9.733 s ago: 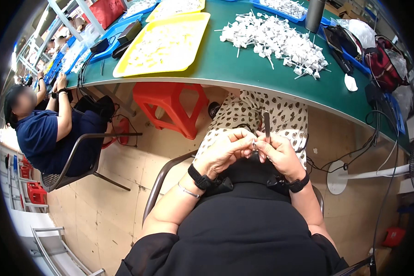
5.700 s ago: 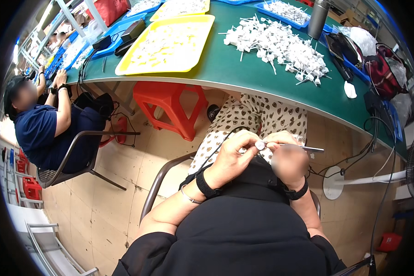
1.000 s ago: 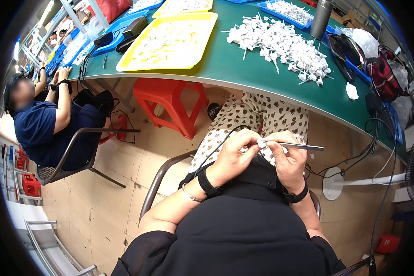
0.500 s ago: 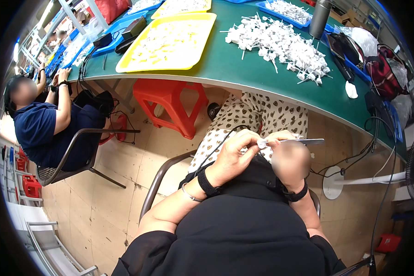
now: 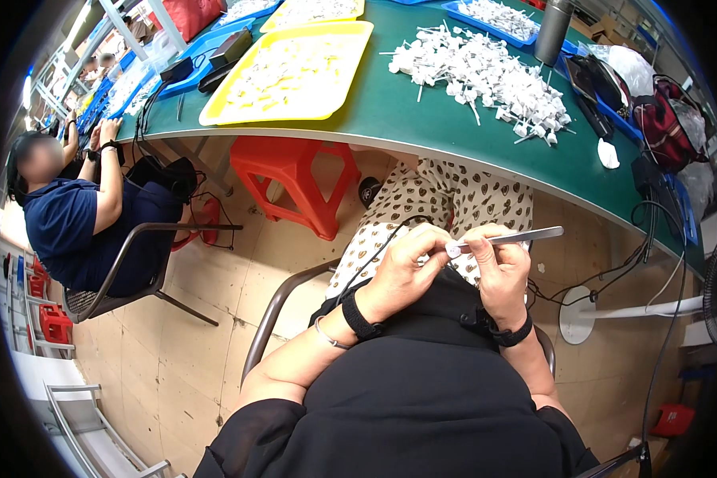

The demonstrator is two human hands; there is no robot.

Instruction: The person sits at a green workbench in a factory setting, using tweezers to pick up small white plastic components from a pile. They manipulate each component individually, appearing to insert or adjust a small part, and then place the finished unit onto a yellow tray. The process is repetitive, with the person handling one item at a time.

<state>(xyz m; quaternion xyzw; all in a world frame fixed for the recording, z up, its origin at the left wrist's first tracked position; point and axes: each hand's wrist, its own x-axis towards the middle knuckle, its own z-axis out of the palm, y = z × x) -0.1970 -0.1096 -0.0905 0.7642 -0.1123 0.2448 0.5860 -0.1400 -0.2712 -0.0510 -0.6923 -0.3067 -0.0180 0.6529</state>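
Note:
Over my lap, my left hand [image 5: 410,267] pinches a small white plastic part [image 5: 452,249] between thumb and fingers. My right hand [image 5: 498,267] grips metal tweezers [image 5: 518,236], held level, their tip at the white part. Both hands meet in front of my black top, above my spotted trousers [image 5: 446,199]. Each wrist wears a black band. On the green table [image 5: 390,103] ahead lies a heap of white plastic parts [image 5: 486,76].
A yellow tray [image 5: 291,72] of white pieces lies on the table at left, blue trays [image 5: 502,16] behind. A red stool [image 5: 295,171] stands under the table. A seated person in dark blue [image 5: 80,223] works at left. A bag [image 5: 669,119] and cables are at right.
Ten seconds ago both hands worked a part without the tweezers raised. Since then the right hand has held the tweezers level at the part; the last second shows only slight hand shifts.

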